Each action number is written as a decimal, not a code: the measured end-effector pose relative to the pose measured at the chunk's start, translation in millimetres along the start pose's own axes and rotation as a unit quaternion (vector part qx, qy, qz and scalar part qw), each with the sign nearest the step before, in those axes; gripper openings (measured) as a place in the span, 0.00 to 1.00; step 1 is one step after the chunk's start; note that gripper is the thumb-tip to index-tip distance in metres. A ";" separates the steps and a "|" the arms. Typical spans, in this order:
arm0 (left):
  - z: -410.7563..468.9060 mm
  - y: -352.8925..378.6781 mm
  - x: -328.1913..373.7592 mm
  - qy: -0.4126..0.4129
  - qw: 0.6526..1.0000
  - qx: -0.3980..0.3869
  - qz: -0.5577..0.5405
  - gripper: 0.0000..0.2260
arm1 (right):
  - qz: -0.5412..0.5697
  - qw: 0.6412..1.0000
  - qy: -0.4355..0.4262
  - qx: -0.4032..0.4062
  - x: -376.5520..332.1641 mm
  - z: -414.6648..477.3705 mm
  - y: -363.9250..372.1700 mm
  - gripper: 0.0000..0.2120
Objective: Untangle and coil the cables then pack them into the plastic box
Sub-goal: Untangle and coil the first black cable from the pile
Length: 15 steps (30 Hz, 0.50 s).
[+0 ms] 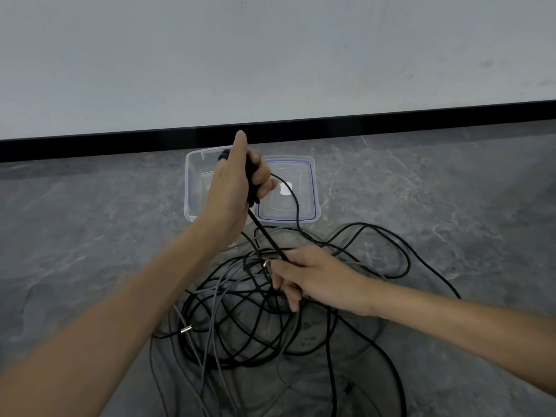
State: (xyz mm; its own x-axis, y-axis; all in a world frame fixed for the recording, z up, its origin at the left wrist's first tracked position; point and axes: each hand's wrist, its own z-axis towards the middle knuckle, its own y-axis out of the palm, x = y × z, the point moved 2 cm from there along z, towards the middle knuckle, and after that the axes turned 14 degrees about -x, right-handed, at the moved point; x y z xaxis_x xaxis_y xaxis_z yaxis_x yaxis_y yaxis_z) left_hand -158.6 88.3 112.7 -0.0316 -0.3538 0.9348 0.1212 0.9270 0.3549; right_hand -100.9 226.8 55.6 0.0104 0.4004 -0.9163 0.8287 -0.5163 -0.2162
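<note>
A tangle of black and grey cables (240, 320) lies on the grey floor in front of me. My left hand (234, 188) is raised above the clear plastic box (192, 182) and is shut on a small coil of black cable. From that coil a taut black cable (266, 236) runs down to my right hand (313, 278), which pinches it over the tangle. Part of the box is hidden behind my left hand.
The box's clear lid (304, 200) with a blue seal lies flat to the right of the box. A metal plug (186, 330) sticks out at the tangle's left. A white wall with a black skirting (391, 120) stands just behind the box.
</note>
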 end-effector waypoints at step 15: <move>-30.3 -2.7 -39.3 -0.160 0.936 -0.233 0.212 0.34 | -0.463 0.871 -0.132 0.098 -68.9 -19.8 -44.3 0.18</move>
State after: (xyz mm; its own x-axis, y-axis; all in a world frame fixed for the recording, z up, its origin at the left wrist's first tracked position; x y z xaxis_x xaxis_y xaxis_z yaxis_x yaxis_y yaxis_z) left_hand -127.6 96.0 74.6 -0.1693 0.1581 0.9728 0.6067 0.7946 -0.0236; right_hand -127.3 237.2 134.9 -0.7624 0.5388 -0.3584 0.3018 -0.1939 -0.9335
